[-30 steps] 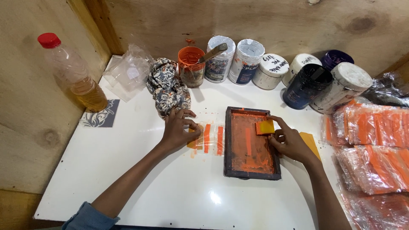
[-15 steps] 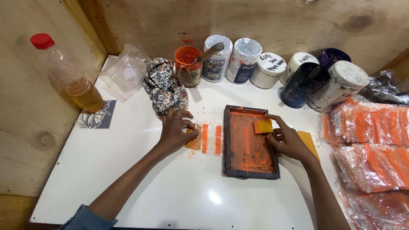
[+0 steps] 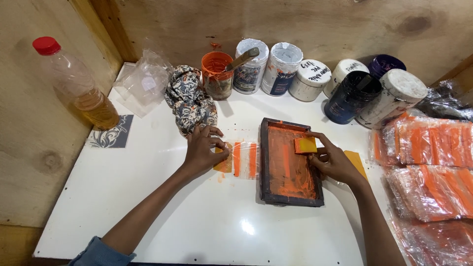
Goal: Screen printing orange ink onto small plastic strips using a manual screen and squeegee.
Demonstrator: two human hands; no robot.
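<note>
Two hands work on a white table (image 3: pixel 162 216) set against plywood walls. The left hand (image 3: pixel 203 151) lies with its fingers curled down, pressing one end of a clear plastic sheet (image 3: pixel 241 158) flat on the table; it pins the sheet rather than closing around it. The sheet bears orange stripes and sits just beside the left edge of a dark wooden frame (image 3: pixel 290 160), between that frame and the hand. The right hand (image 3: pixel 332 161) pinches a small yellow-orange block (image 3: pixel 305 145) between thumb and fingertips, holding it on the upper right part of the frame's orange-smeared screen.

The sheet looks thin, light and limp, so it would likely slide or curl on the smooth table unless held flat; wet stripes would smear, so the unprinted end under the left fingers seems the safest place to hold it. Its long axis runs left to right, while the stripes cross it, pointing away from the person. The frame looks stiff and heavier, best gripped by its wooden rim, and its long axis runs away from the person, tilted slightly.

Behind the frame stands a row of paint tubs (image 3: pixel 283 69), one open orange tub (image 3: pixel 217 74) with a stick in it, and a dark open tub (image 3: pixel 351 96). A patterned rag (image 3: pixel 189 98) lies near the left hand, a plastic bottle (image 3: pixel 76 83) of amber liquid leans at the far left, and stacks of orange-printed bags (image 3: pixel 433 167) fill the right side.
</note>
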